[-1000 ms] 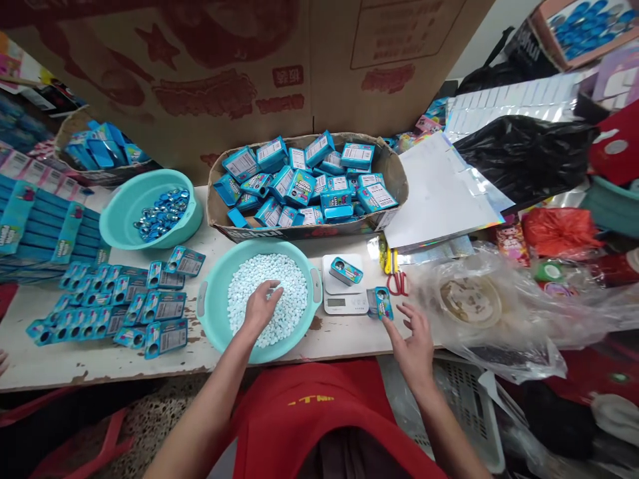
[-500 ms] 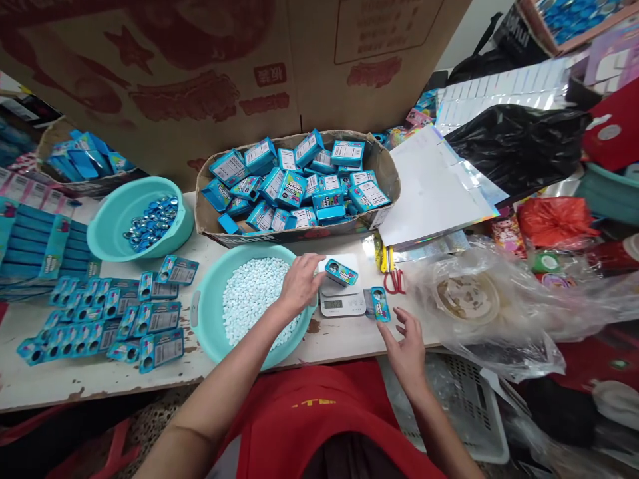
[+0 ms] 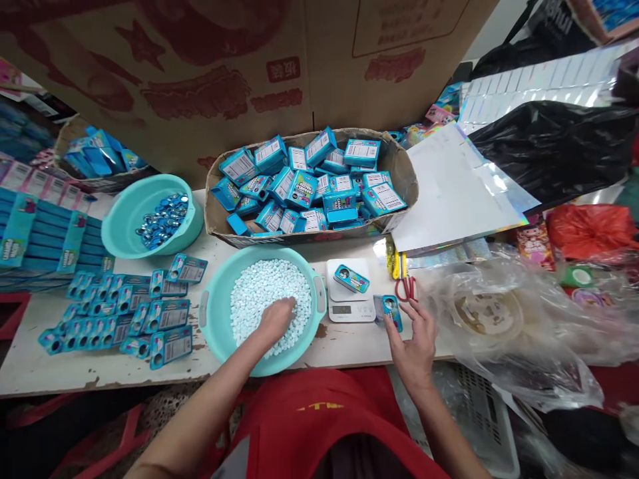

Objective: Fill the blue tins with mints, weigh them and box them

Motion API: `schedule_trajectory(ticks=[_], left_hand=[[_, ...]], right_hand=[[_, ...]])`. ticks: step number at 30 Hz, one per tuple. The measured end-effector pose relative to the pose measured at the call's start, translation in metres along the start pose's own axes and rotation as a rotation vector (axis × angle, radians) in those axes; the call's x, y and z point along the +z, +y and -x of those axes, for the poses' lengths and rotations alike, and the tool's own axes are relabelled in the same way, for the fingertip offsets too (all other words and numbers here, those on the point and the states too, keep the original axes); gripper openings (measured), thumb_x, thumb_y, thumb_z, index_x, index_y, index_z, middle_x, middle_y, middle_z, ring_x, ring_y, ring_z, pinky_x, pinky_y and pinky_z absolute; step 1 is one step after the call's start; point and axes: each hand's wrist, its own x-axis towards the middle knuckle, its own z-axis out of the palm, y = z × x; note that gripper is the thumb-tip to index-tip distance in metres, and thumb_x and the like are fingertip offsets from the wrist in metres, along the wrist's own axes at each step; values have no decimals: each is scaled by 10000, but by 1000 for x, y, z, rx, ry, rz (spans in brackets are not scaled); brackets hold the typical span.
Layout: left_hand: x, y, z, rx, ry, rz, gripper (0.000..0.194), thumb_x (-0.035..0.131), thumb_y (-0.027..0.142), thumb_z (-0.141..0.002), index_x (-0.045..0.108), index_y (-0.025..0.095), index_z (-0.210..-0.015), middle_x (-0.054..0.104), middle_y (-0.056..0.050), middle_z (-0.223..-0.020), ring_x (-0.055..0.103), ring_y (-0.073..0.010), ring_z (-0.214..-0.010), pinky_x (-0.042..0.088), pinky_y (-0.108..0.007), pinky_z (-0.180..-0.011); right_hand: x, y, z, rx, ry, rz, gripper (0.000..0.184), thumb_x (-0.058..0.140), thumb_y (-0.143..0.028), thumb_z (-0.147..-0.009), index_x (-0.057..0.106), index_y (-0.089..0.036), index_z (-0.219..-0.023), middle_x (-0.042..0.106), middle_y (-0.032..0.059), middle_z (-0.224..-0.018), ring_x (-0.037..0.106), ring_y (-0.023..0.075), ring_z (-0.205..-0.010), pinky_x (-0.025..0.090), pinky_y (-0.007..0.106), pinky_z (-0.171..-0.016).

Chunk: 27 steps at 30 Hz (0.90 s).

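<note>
My left hand (image 3: 276, 323) is down in a turquoise basin (image 3: 212, 287), its fingers curled in among small white candies (image 3: 259, 279). Just right of the basin stands a white kitchen scale (image 3: 342, 291), bearing a small blue box (image 3: 352, 278) with a round hole in its top. Beside the scale, another blue box (image 3: 392, 313) stands on the table. My right hand (image 3: 415, 340) is around the near end of that box, thumb and fingers apart; whether they touch it is hard to tell.
A cardboard tray (image 3: 412, 183) of blue boxes stands behind. At left are a basin (image 3: 117, 229) of shiny blue round pieces and rows of blue boxes (image 3: 170, 313). Red-handled scissors (image 3: 405, 287), white sheets (image 3: 456, 193) and clear plastic bags (image 3: 539, 332) lie at right.
My left hand has left the box on the scale and moved left, down into the candies. The right hand has come closer around the box beside the scale. The view has shifted slightly.
</note>
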Motion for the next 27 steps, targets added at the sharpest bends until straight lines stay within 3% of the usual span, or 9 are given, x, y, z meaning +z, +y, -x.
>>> schedule_trajectory(ticks=[4, 8, 11, 14, 17, 20, 24, 27], left_hand=[[18, -20, 15, 31, -58, 67, 192, 440, 141, -807, 614, 198, -749, 646, -79, -805, 605, -232, -822, 421, -313, -730], [1, -23, 18, 30, -55, 192, 183, 460, 151, -780, 619, 201, -704, 662, -33, -742, 615, -189, -751, 423, -272, -698], [-21, -8, 15, -11, 31, 528, 131, 510, 240, -778, 632, 200, -753, 657, -1, -714, 602, -165, -688, 440, -257, -650], [-38, 28, 4, 103, 165, 776, 102, 548, 252, -770, 631, 197, -745, 649, 4, -750, 591, -150, -711, 455, -250, -667], [-46, 72, -17, 318, 302, 684, 121, 518, 187, -800, 635, 200, -770, 632, -6, -812, 578, -140, -769, 451, -251, -730], [-47, 98, -38, 423, 320, 468, 159, 490, 148, -818, 641, 195, -835, 621, -34, -874, 574, -164, -841, 444, -276, -778], [-50, 97, -50, 432, 272, 385, 254, 434, 119, -824, 626, 207, -965, 609, -44, -972, 574, -172, -888, 451, -287, -805], [-49, 94, -54, 548, 254, 293, 413, 451, 73, -767, 565, 231, -1132, 557, -57, -1175, 502, -206, -1089, 410, -338, -932]], right_hand=[[5, 1, -3, 34, -44, -31, 301, 578, -414, -837, 602, -183, -1028, 562, 142, -1138, 521, 275, -1095, 406, 479, -936], [6, -1, -5, 53, -47, -63, 299, 582, -426, -832, 621, -180, -997, 564, 141, -1125, 519, 272, -1097, 407, 482, -951], [6, -1, -6, 73, -50, -96, 301, 583, -438, -825, 623, -183, -981, 567, 134, -1108, 525, 268, -1091, 412, 485, -956], [7, -1, -5, 96, -53, -112, 312, 572, -445, -829, 623, -176, -979, 569, 140, -1103, 528, 269, -1088, 413, 492, -953], [6, 2, -3, 106, -69, -126, 308, 572, -430, -833, 623, -169, -989, 578, 140, -1091, 530, 265, -1083, 411, 488, -953], [1, 6, 0, 121, -71, -140, 309, 572, -427, -832, 618, -170, -996, 587, 132, -1067, 541, 257, -1054, 425, 474, -929], [0, 13, 8, 217, -58, -144, 368, 580, -451, -815, 582, -178, -1061, 581, 126, -1082, 538, 257, -1051, 447, 455, -881], [10, 22, 14, 284, -91, -128, 529, 633, -515, -744, 531, -172, -1133, 572, 134, -1115, 528, 272, -1053, 455, 450, -856]])
